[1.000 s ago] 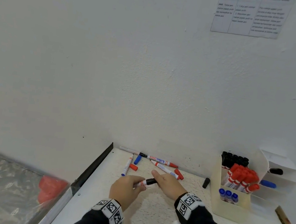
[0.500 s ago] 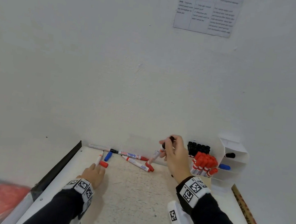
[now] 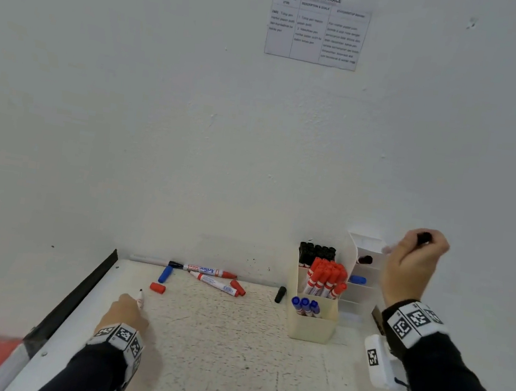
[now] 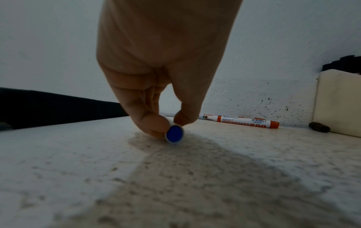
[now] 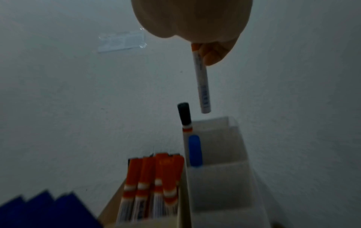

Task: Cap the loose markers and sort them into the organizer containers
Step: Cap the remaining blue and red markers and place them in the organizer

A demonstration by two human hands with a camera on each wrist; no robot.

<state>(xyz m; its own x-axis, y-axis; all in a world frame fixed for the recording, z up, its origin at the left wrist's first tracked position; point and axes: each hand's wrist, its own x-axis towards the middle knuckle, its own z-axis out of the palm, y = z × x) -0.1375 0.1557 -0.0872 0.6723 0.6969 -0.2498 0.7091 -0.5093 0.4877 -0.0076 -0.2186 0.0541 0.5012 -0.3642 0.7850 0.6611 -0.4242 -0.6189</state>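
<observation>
Our right hand [image 3: 411, 268] is raised above the white organizer [image 5: 220, 169], fingers curled round a black-capped marker [image 5: 202, 86] that hangs nearly upright, cap in our grip, butt end just over the rearmost compartment. A capped black marker [image 5: 184, 115] already stands in that compartment; a blue one [image 5: 195, 150] sits one step nearer us. Left of the white organizer, touching it, the cream organizer [image 3: 311, 328] holds black, red and blue markers in rows.

Our left hand [image 3: 125, 310] is low on the table [image 3: 229, 355], well left of the white organizer, thumb and fingertips pinching an uncapped marker [image 4: 174, 134] with a blue butt; its long axis runs away from us, tip toward the wall.

Beyond it lie a red cap [image 3: 157, 287], a blue cap [image 3: 165, 274] and two red markers [image 3: 217, 283] by the wall; a black cap [image 3: 280, 294] rests beside the cream organizer. The table's left edge carries a dark strip [image 3: 86, 291].
</observation>
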